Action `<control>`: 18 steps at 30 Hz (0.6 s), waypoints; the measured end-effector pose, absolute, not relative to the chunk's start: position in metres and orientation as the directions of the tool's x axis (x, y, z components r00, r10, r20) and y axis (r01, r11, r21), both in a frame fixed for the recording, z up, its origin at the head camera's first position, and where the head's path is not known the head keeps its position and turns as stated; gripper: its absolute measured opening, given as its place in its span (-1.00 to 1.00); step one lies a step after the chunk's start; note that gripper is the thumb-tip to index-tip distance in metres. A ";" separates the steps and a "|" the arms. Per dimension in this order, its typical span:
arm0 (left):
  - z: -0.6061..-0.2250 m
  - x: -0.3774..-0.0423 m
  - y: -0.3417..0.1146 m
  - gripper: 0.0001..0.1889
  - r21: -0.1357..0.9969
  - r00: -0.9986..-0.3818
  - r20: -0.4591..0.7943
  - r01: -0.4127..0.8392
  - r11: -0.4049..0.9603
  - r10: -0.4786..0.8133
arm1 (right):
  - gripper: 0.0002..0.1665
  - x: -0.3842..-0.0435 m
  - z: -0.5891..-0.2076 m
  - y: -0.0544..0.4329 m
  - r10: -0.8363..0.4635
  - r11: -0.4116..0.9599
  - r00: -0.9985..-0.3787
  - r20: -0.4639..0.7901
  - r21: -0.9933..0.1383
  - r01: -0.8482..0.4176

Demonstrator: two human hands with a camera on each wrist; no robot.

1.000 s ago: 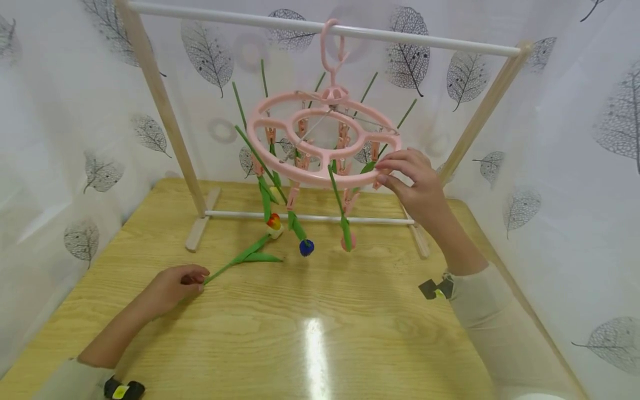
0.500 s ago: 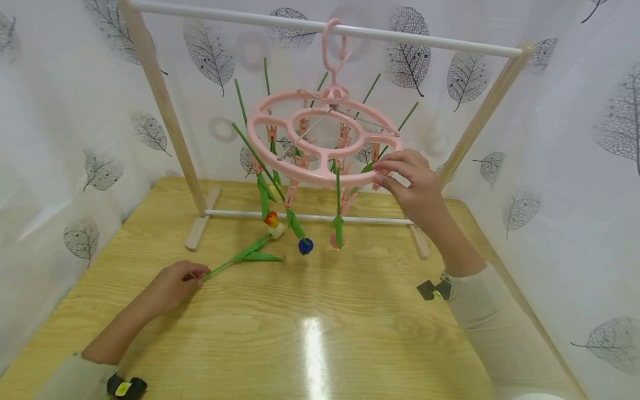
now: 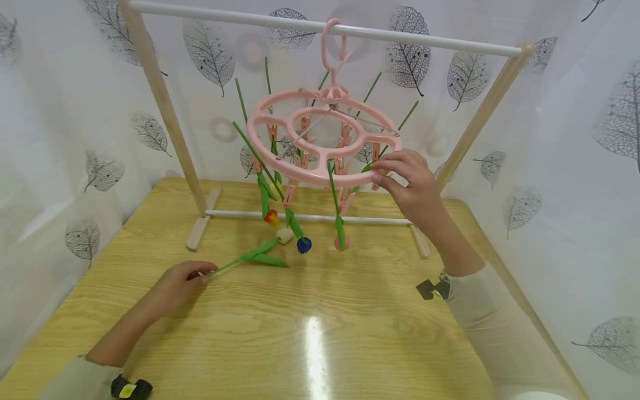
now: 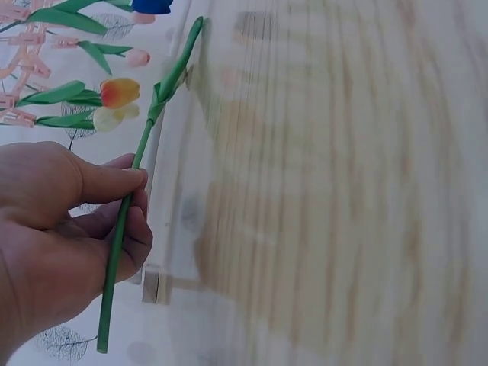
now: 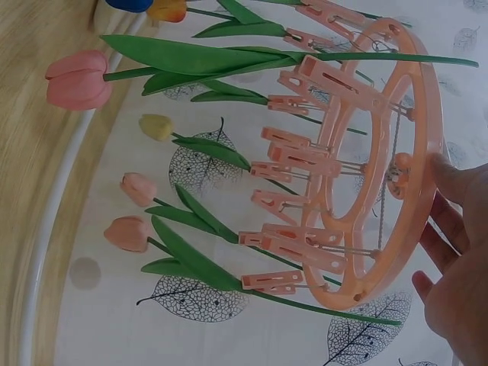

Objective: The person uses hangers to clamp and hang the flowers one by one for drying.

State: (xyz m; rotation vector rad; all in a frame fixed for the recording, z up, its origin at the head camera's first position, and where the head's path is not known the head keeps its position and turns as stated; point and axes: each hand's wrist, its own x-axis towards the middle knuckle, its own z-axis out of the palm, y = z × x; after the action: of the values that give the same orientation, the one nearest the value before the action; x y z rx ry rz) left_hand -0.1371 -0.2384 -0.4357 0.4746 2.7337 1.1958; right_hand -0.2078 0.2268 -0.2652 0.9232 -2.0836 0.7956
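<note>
My left hand (image 3: 175,289) pinches the green stem (image 4: 124,221) of a white artificial tulip (image 3: 285,236) between thumb and fingers, low over the table. Its bloom is out of sight in the left wrist view. My right hand (image 3: 412,183) grips the right front rim of a pink round clip hanger (image 3: 300,173), thumb and fingers on the ring. From its clips several tulips hang bloom down, among them a blue tulip (image 3: 304,245), a red-yellow tulip (image 3: 271,217) and a pink tulip (image 5: 78,79). A yellow tulip (image 5: 156,127) hangs farther back.
The hanger hooks over the white top rod (image 3: 240,18) of a wooden-legged rack. A lower white rod (image 3: 385,220) runs just above the wooden table (image 3: 380,333). Leaf-print curtains (image 3: 565,139) enclose the table's back and sides.
My left hand has moved slightly right with the white tulip, whose bloom now lies nearer the blue one. The hanging pink tulip has swung. My right hand has shifted slightly left along the rim.
</note>
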 end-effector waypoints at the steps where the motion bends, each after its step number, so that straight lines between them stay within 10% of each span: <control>1: -0.436 -0.137 -0.237 -0.68 0.738 -0.940 0.015 0.240 0.631 0.340 | -0.76 -0.208 -0.265 0.227 -0.356 0.555 -0.492 0.795 -0.243 -0.795; 18: -0.437 -0.134 -0.179 -0.72 0.809 -0.813 -0.019 0.329 0.487 0.582 | -0.78 -0.203 -0.264 0.223 -0.311 0.532 -0.499 0.809 -0.287 -0.796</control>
State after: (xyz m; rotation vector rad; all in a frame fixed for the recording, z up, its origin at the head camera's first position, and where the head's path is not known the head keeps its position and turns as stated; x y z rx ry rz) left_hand -0.1336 -0.1792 -0.4375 0.7717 2.4454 1.2359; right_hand -0.2035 0.2226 -0.2640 0.8942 -2.0554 0.8678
